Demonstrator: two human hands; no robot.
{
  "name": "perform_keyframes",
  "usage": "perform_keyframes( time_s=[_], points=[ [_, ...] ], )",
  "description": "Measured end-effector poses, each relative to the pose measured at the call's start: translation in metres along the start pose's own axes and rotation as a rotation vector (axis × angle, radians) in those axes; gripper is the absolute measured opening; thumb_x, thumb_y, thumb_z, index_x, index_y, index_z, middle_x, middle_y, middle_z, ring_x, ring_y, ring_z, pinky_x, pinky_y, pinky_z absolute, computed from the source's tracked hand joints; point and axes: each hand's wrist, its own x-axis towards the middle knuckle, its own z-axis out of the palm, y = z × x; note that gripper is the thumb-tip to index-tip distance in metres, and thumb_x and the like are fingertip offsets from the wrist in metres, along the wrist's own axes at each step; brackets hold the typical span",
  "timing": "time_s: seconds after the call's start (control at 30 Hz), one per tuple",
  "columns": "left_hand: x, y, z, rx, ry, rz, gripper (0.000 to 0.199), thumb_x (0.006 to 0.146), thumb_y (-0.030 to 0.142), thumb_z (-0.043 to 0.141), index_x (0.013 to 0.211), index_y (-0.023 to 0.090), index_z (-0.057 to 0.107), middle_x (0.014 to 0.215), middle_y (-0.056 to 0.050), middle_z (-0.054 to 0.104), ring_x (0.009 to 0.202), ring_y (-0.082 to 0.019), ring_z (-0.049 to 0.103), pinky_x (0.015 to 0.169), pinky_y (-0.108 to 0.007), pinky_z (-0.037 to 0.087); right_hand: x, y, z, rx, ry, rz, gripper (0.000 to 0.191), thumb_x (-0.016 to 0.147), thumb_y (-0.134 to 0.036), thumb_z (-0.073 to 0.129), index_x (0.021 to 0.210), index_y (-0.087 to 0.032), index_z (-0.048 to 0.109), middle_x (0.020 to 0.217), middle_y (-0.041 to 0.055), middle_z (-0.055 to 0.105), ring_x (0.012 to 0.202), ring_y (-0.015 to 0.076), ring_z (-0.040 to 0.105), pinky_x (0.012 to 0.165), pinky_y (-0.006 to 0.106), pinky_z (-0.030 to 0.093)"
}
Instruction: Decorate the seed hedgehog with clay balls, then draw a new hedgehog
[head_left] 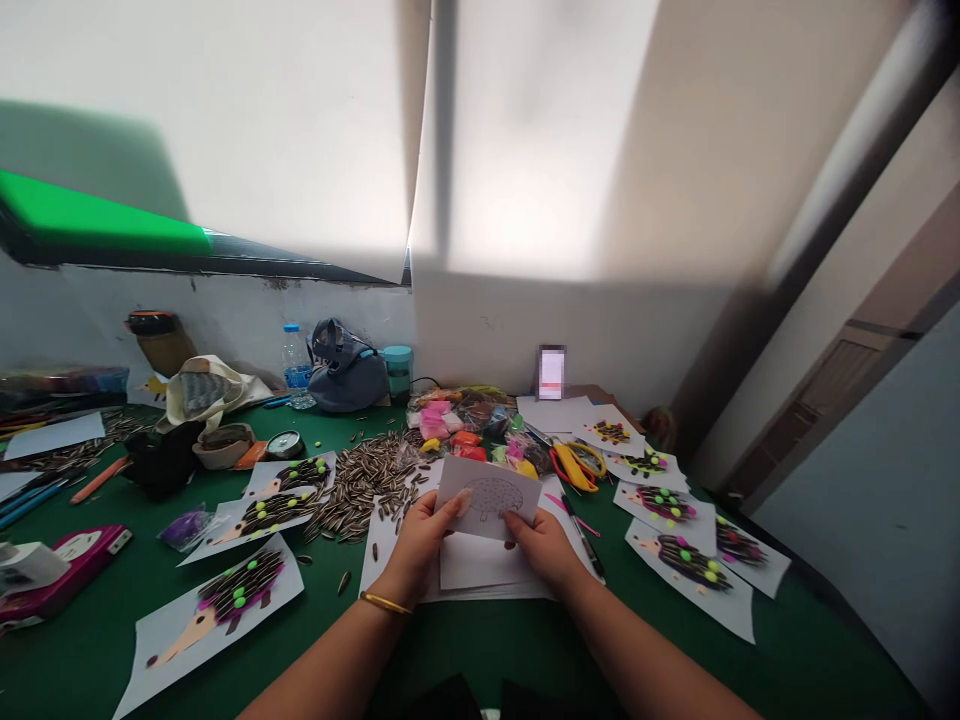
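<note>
Between both hands, above the table, is a small white card with a printed outline drawing, apparently a hedgehog. My left hand grips its left edge, thumb on top. My right hand pinches its lower right edge, thumb on the face. Below the card lies a stack of white paper sheets. A black pen lies right of the stack, beside a pink strip. A heap of striped sunflower seeds spreads to the left of the hands.
Finished-looking hedgehog cards covered in seeds lie at left, with more hedgehog cards at right. Yellow-handled scissors and bags of coloured clay sit behind the paper. A phone leans at the wall. A water bottle stands near a grey-blue bag.
</note>
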Motion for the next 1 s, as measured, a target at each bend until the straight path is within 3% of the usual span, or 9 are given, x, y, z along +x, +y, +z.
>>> perform_keyframes(
  time_s=[0.23,1.0],
  points=[
    [0.004,-0.003,-0.003,-0.016,-0.028,0.02,0.045,0.07,0.04,0.077,0.105,0.014,0.067,0.096,-0.011,0.074,0.08,-0.023,0.069,0.071,-0.032,0.053,0.003,0.004,0.0,0.027,-0.01,-0.023,0.044,0.072,-0.058,0.065,0.085,-0.017,0.066,0.077,0.0044,0.066,0.065,0.0175,0.055,0.061,0.029,0.046],
    [0.007,-0.006,-0.006,-0.002,-0.02,0.003,0.046,0.069,0.038,0.079,0.106,0.013,0.066,0.097,-0.012,0.074,0.083,-0.026,0.07,0.074,-0.035,0.055,0.009,0.013,-0.002,0.043,-0.032,-0.06,0.036,0.078,-0.05,0.063,0.092,-0.017,0.068,0.085,0.0048,0.066,0.066,0.0165,0.054,0.059,0.028,0.047]
  ],
)
